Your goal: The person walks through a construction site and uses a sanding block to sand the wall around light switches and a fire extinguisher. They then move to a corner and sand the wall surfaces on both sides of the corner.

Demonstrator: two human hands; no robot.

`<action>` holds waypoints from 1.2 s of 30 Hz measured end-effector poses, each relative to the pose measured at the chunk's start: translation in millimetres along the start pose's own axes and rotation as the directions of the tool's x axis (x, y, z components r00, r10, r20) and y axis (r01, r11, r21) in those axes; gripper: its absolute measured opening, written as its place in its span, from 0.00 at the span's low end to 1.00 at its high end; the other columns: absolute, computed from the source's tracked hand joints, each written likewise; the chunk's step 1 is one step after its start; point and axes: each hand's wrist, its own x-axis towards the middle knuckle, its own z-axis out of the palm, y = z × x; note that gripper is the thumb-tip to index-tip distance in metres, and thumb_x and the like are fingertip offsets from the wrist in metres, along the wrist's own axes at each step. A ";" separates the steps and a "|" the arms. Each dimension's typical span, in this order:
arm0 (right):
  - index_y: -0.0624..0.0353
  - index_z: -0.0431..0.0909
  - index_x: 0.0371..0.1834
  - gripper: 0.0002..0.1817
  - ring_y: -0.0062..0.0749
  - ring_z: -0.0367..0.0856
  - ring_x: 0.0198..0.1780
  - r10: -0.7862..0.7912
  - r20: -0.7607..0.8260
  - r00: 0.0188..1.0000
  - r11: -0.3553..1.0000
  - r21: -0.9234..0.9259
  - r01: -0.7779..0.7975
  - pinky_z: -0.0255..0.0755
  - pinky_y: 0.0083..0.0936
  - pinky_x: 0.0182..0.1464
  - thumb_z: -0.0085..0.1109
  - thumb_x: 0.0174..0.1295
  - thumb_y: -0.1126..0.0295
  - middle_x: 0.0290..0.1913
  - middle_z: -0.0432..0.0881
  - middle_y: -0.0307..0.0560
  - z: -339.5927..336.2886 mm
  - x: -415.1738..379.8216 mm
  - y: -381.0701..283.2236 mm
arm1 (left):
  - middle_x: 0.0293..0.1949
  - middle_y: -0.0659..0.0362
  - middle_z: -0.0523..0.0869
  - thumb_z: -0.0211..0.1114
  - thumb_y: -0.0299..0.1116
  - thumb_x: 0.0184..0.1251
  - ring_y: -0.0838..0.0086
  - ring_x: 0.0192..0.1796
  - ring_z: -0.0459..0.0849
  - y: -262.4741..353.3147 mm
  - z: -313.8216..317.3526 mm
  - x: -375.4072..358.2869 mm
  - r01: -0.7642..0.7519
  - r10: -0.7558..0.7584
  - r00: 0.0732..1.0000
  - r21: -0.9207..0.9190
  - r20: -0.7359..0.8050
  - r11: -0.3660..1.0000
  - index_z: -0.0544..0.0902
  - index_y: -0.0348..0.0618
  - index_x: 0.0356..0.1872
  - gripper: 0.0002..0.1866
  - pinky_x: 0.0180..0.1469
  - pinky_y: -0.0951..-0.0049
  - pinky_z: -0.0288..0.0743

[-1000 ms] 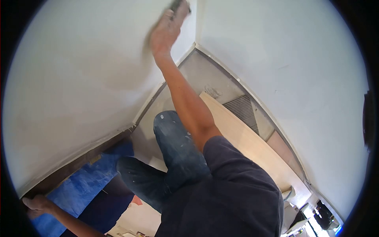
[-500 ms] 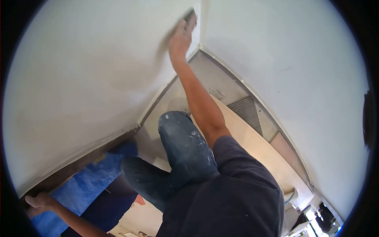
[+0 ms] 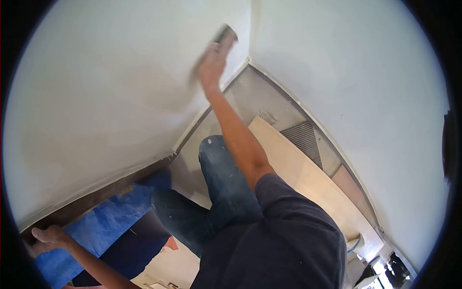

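My right hand (image 3: 212,66) is raised to the white wall (image 3: 110,77) on the left, near the inside corner. It is closed around a dark sanding block (image 3: 225,34), its face toward the wall; both are smeared by motion. At the lower left, my left hand (image 3: 50,239) rests on the brown ledge (image 3: 96,195) at the wall's foot, beside blue plastic film (image 3: 113,216). Its thumb is spread from the fingers, whose tips are partly lost in the dark edge of view; it holds nothing I can see.
A second white wall (image 3: 351,86) stands on the right. Below it lie a pale wood board (image 3: 298,164), a patch of ridged adhesive (image 3: 305,142) and a pinkish tile (image 3: 349,185). My bent knees, in paint-spotted jeans (image 3: 226,173), are on the grey floor (image 3: 250,91).
My right hand has moved down and slightly left along the wall, away from the corner, with the sanding block. My left hand stays on the ledge; the view has shifted slightly.
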 end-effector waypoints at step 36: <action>0.63 0.56 0.81 0.30 0.48 0.58 0.81 0.665 0.189 0.722 0.721 0.092 -0.687 0.44 0.38 0.83 0.35 0.82 0.58 0.83 0.55 0.54 -6.8 -47.3 290.0 | 0.54 0.33 0.79 0.59 0.36 0.63 0.49 0.52 0.81 -19.3 -16.1 0.3 -0.071 0.052 0.994 0.223 0.091 0.972 0.73 0.20 0.60 0.30 0.57 0.53 0.77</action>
